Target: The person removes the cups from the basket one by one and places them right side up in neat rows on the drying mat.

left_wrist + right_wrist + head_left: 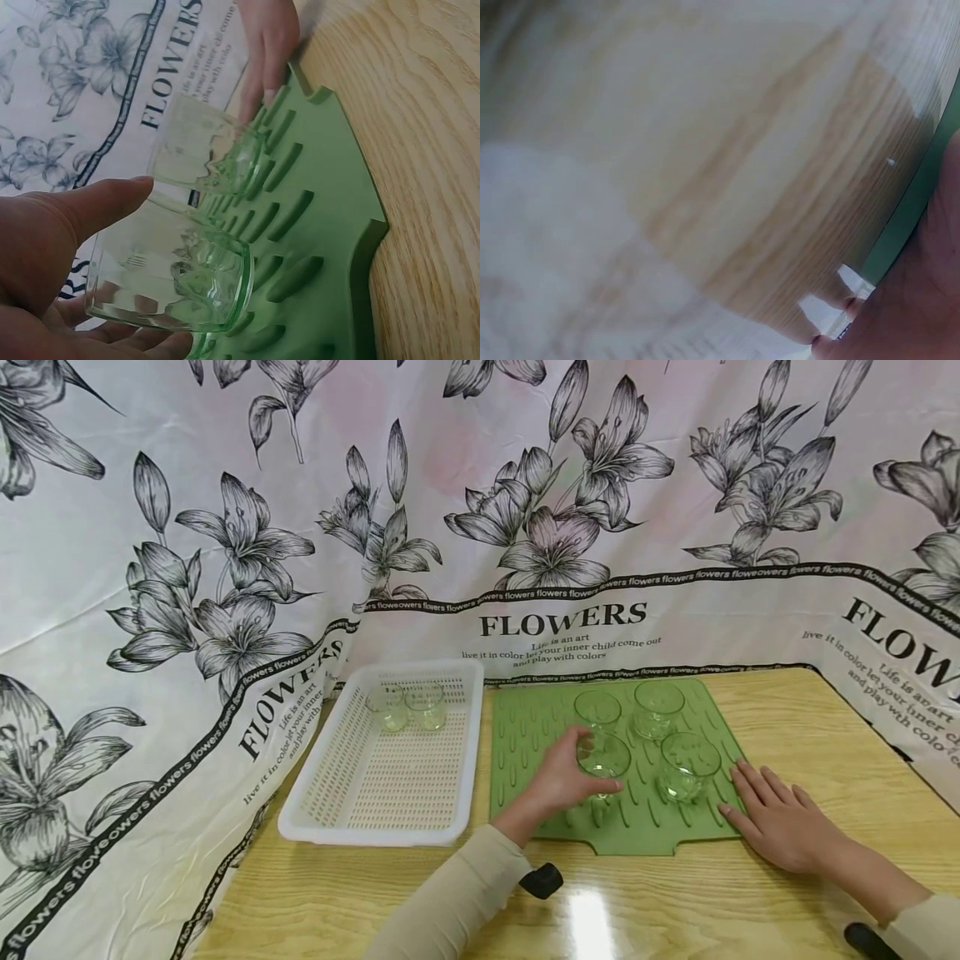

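My left hand point(561, 775) is around a clear drinking glass point(604, 758) at the near left of the green drying mat point(525, 735). In the left wrist view, its thumb lies along one side of that glass point(169, 274) and the fingers curl along the other. The glass's base is close over the mat's raised ridges. Other glasses stand upright on the mat: one behind point(597, 706), one at the back right point(658, 710), one at the near right point(688, 768). My right hand point(783, 822) rests flat, fingers spread, fingertips at the mat's right edge.
Left of the mat sits a white perforated basket point(468, 760) with two glasses point(386, 706) near its back. A wooden table point(315, 893) lies under everything. Flower-printed cloth point(420, 543) hangs behind and along the left side.
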Demonstrator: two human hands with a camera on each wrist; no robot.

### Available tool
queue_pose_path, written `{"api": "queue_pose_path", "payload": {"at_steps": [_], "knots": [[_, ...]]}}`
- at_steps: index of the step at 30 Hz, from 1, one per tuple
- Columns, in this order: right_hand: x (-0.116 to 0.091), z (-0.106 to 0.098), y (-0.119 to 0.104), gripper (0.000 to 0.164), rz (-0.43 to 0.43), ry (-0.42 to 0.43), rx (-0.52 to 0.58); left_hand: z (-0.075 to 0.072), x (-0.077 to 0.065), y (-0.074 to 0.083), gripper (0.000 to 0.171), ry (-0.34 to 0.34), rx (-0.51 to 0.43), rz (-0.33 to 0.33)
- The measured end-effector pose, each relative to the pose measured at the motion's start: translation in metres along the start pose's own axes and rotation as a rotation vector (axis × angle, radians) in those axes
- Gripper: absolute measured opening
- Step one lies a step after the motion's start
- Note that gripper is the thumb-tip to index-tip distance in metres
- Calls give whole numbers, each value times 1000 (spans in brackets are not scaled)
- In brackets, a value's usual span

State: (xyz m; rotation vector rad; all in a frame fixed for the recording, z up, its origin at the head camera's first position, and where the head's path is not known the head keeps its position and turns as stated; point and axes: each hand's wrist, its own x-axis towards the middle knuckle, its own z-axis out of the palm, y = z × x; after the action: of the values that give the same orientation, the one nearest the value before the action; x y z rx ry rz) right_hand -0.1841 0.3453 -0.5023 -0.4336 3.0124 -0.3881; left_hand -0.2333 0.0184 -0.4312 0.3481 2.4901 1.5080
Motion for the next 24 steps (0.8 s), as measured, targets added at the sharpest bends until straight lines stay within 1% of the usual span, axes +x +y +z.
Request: {"api": "queue_pose_path", "payload": {"at_steps": [4, 11, 15, 24], "knots": [[0, 0, -1, 74, 0, -5, 2, 3, 1, -2, 85, 8, 7, -18], [0, -2, -1, 75, 2, -15, 7, 10, 4, -5, 86, -5, 24, 6], [1, -2, 0, 75, 2, -18, 9, 13, 5, -8, 85, -7, 28, 7], [1, 0, 1, 74, -1, -11, 1, 14, 3, -8, 85, -18, 47, 6]]}}
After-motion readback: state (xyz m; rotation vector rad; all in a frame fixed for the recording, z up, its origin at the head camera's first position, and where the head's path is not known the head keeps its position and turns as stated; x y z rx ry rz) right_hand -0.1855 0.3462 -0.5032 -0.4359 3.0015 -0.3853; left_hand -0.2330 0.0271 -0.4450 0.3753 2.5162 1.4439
